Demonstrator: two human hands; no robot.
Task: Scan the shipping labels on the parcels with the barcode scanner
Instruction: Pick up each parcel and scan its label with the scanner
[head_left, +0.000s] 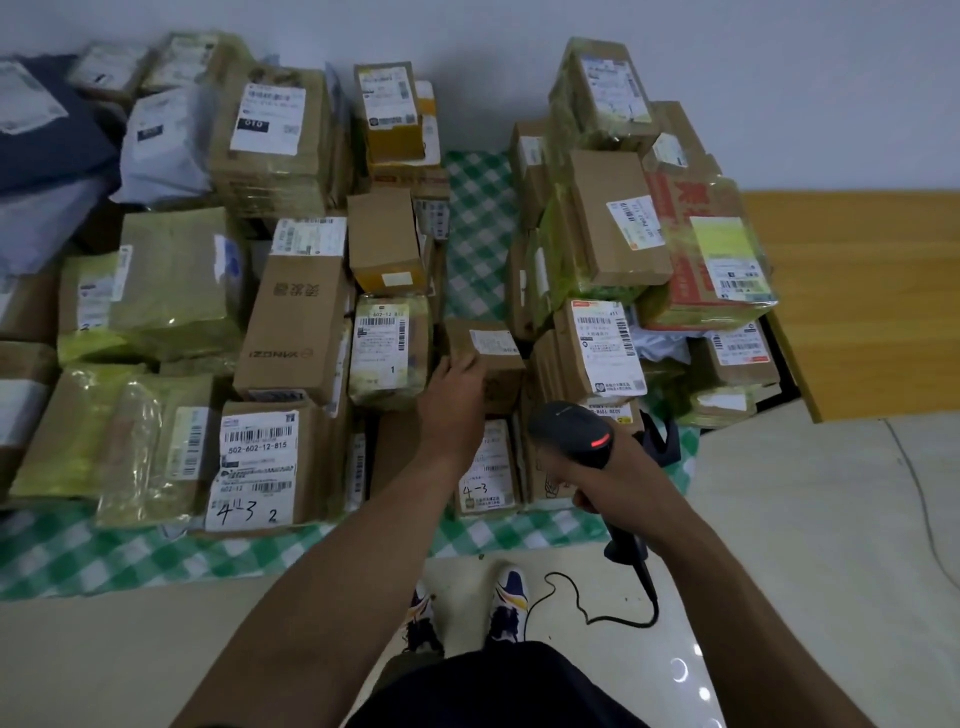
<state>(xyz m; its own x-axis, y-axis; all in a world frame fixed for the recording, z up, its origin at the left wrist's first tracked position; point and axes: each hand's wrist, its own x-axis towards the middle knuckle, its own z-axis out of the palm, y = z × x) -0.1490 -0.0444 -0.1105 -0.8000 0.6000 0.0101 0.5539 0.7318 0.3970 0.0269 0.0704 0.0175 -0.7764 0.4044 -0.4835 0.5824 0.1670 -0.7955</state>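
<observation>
1. The person stands at the edge of a green checked cloth (104, 551) spread on the floor. Parcels are heaped on it in two banks with a gap between, which I take to be there so an arm can reach the middle.
2. The left hand (456, 397) reaches into that gap and clasps the near left corner of a small brown box (501, 379), fingers curled over its edge. It looks to me as if it is steadying the box so the top faces up.
3. The shipping label (493, 343) lies on that top face, pale and too blurred to read.
4. The right hand (592, 483) is wrapped round the handle of the barcode scanner (566, 428), held low, just right of the box and not touching it. The head points forward into the pile, and a red light glows on its back.
5. The scanner cable (597, 616) trails loosely over the tiles near the shoes, slack enough, I judge, not to pull on the aim.
6. Nearby labels mostly face upward, and some bear handwritten numbers.
</observation>
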